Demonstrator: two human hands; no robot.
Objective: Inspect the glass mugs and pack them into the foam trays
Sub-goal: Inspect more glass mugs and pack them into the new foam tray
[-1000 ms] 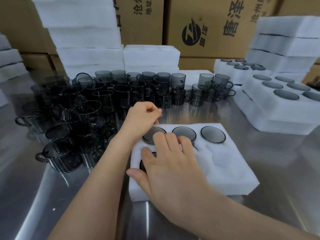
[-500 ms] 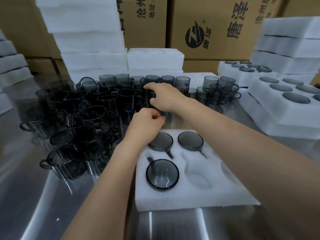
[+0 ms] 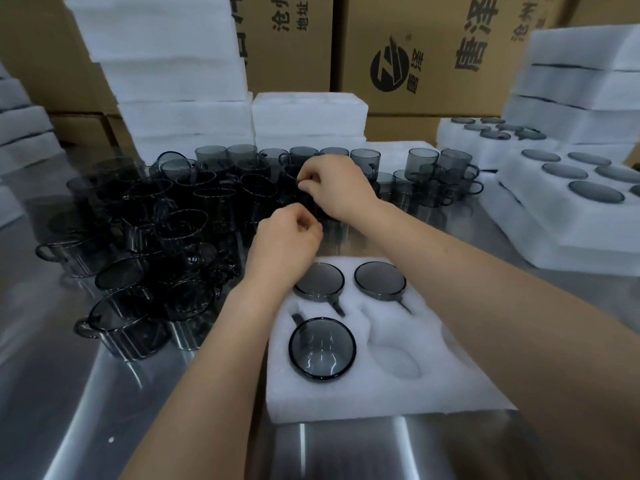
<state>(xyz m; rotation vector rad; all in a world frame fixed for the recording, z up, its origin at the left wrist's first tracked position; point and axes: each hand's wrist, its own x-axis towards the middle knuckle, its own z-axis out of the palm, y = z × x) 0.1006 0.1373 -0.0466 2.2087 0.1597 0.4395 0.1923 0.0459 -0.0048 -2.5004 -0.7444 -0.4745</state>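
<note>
A white foam tray (image 3: 381,396) lies in front of me on the steel table. It holds two smoky glass mugs bottom-up in the back row (image 3: 320,280) (image 3: 380,280) and one mouth-up at front left (image 3: 322,348). The slot beside that one (image 3: 398,358) is empty. My right arm hides the tray's right side. A crowd of loose grey mugs (image 3: 180,216) stands behind and to the left. My right hand (image 3: 334,190) reaches into it, fingertips pinched on the rim of one mug (image 3: 294,194). My left hand (image 3: 287,244) is curled just behind the tray, at the crowd's near edge.
Filled foam trays (image 3: 554,216) sit at the right, with more stacked behind them (image 3: 581,84). Tall stacks of foam (image 3: 166,64) and cardboard boxes (image 3: 433,46) line the back. A low foam stack (image 3: 308,116) stands behind the mugs.
My right hand left the front-left mug in the tray and reached out to the loose mugs, closing on a rim. My left hand edged slightly forward.
</note>
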